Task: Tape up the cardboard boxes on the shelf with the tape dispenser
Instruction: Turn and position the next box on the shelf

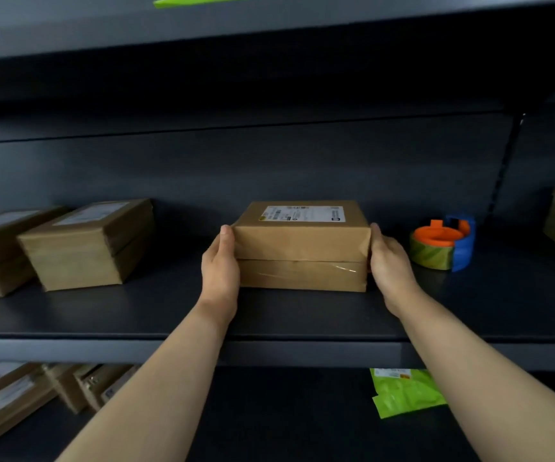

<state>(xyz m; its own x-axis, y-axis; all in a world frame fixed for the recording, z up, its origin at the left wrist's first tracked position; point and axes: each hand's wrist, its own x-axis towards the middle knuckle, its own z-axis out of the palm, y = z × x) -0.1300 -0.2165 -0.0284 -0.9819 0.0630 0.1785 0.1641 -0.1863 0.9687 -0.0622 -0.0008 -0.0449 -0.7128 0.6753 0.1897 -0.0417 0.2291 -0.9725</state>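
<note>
Brown cardboard box [302, 245] sits mid-shelf [169, 315], back from the front edge, long axis parallel to that edge, shipping label [302, 214] face up near the top's rear edge. The left hand [221, 265] and right hand [391, 261] press flat on its two short ends, thumbs straight along the front corners. The box is squeezed between the palms, nothing pinched, and the fingers behind are mostly hidden. This is likely a two-sided hold to square or slide the box for taping. Glossy clear tape shows on the front face. The tape dispenser [442, 245], orange and blue, lies near the right hand, apart and unheld. Two more boxes [89, 245] sit toward the left end.
</note>
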